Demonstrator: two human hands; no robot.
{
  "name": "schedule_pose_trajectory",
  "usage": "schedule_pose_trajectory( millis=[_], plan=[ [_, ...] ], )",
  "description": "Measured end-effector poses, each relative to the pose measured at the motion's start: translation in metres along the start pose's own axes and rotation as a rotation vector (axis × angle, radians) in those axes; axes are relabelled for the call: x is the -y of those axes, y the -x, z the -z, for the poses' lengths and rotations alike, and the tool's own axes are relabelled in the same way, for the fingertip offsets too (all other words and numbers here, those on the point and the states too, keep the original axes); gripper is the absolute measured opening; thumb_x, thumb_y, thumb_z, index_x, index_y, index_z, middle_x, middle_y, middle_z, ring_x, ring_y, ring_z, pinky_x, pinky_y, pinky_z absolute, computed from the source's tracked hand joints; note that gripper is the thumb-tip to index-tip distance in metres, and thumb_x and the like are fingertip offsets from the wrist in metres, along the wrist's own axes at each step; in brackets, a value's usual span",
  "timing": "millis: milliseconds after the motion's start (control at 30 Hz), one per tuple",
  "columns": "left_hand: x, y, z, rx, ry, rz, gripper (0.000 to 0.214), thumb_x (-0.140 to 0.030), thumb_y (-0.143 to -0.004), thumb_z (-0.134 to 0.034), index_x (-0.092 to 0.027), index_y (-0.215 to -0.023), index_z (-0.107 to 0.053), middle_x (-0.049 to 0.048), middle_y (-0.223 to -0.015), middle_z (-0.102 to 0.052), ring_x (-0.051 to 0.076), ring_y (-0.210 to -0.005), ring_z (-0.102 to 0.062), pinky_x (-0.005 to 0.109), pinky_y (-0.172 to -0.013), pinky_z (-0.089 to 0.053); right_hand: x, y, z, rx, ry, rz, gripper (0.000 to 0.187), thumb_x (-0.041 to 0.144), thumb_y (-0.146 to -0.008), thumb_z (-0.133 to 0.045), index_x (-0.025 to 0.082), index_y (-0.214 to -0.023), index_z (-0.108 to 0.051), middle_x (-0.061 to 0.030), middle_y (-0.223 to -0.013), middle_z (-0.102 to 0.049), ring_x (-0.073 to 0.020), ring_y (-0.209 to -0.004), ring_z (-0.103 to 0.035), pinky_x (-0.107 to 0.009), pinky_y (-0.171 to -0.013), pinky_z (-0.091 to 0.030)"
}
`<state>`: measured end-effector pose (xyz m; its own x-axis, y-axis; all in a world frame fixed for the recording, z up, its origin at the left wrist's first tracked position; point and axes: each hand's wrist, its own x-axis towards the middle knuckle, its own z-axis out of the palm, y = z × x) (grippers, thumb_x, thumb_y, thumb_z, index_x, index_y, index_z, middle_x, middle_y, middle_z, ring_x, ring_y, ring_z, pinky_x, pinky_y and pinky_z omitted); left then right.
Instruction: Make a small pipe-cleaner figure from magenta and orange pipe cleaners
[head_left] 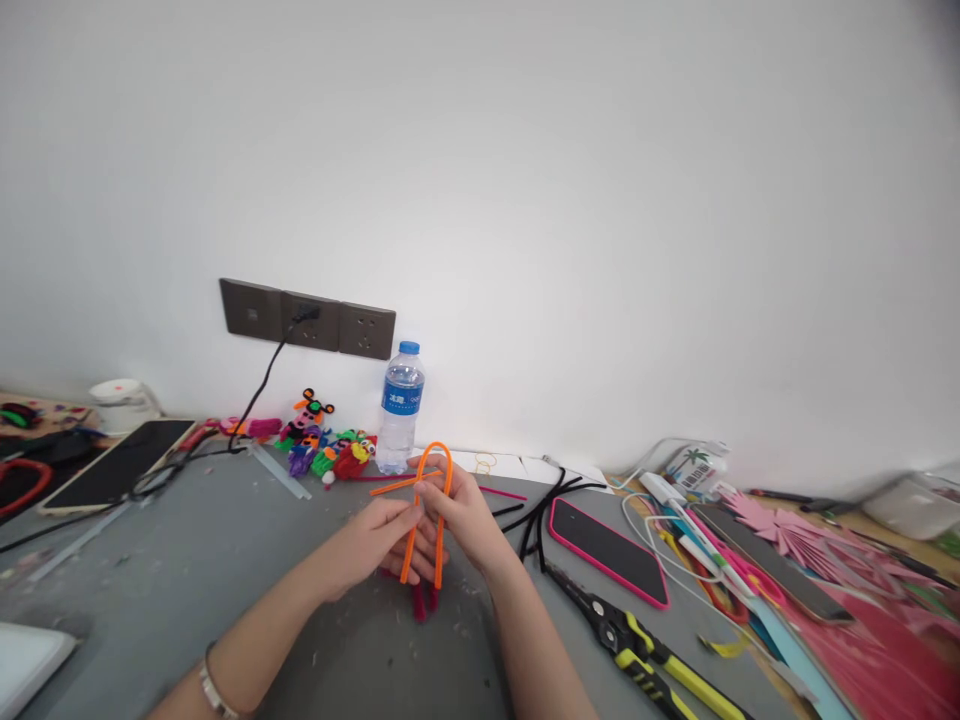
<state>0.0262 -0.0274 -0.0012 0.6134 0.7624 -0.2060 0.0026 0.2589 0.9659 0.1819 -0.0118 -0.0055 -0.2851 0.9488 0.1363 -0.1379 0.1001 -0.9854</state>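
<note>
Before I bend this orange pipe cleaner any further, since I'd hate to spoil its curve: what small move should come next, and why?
I'd probably draw its two legs closer together: the orange pipe cleaner already arches over in a rounded bend, its legs stand apart below, and your left hand and right hand are both at it.

Matt orange pipe cleaner point(435, 447)

Wall point(525, 200): bright, pale; we note darkening at the upper right corner.
Desk point(247, 570): softly lit, dimmer at lower middle; light source outside our view.
Orange pipe cleaner point(439, 555): vivid, fairly crisp to us.
Water bottle point(403, 398): label slightly soft.
Pink paper point(862, 640): stretched, smeared toward the right edge.
</note>
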Motion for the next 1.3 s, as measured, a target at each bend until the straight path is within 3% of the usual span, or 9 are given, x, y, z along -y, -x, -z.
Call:
schedule_pose_trajectory(
  millis=[133,333,733,1033,1300],
  plan=[
    [0.001,0.002,-0.001,0.030,-0.016,0.002,0.048,-0.058,-0.085,-0.050,-0.013,-0.090,-0.063,0.0137,-0.086,-0.074,0.023,-0.075,-0.072,0.032,-0.068,-0.055,0.000,0.001,-0.005,-0.035,0.037,-0.019,0.029,0.042,-0.078,-0.067,0.017,-0.091,-0.062,0.0090,-0.051,-0.042,-0.0057,-0.041,-0.032,-0.020,-0.041,-0.022],
    [0.002,0.002,-0.001,0.017,-0.039,0.022,0.050,-0.061,-0.081,-0.054,-0.012,-0.090,-0.062,0.0167,-0.090,-0.075,0.024,-0.075,-0.073,0.033,-0.069,-0.055,-0.003,0.001,-0.008,-0.013,0.037,-0.009,0.030,0.043,-0.077,-0.067,0.018,-0.071,-0.051,0.0091,-0.050,-0.042,-0.0045,-0.038,-0.031,-0.018,-0.037,-0.023],
    [0.002,0.000,-0.003,-0.005,-0.063,-0.007,0.049,-0.058,-0.081,-0.057,-0.011,-0.092,-0.064,0.0156,-0.091,-0.074,0.025,-0.075,-0.072,0.032,-0.063,-0.055,0.003,0.003,-0.007,0.051,0.082,0.037,0.033,0.034,-0.077,-0.068,0.020,-0.062,-0.042,0.0095,-0.050,-0.040,-0.0046,-0.041,-0.031,-0.019,-0.040,-0.024],
    [0.001,0.005,0.008,0.115,-0.096,0.026,0.043,-0.049,-0.083,-0.060,-0.012,-0.104,-0.065,0.0166,-0.103,-0.073,0.024,-0.085,-0.072,0.031,-0.071,-0.054,0.006,0.003,-0.005,-0.031,0.031,0.056,0.037,0.028,-0.071,-0.071,0.021,-0.061,-0.037,0.0109,-0.050,-0.032,-0.0064,-0.046,-0.027,-0.020,-0.045,-0.024],
    [-0.003,0.006,0.005,0.108,-0.123,0.079,0.037,-0.045,-0.078,-0.066,-0.012,-0.093,-0.068,0.0164,-0.101,-0.074,0.023,-0.082,-0.072,0.030,-0.070,-0.055,0.007,0.002,-0.007,-0.063,0.078,0.092,0.038,0.027,-0.070,-0.071,0.021,-0.058,-0.036,0.0103,-0.052,-0.028,-0.0074,-0.050,-0.024,-0.022,-0.049,-0.023]
  ],
)
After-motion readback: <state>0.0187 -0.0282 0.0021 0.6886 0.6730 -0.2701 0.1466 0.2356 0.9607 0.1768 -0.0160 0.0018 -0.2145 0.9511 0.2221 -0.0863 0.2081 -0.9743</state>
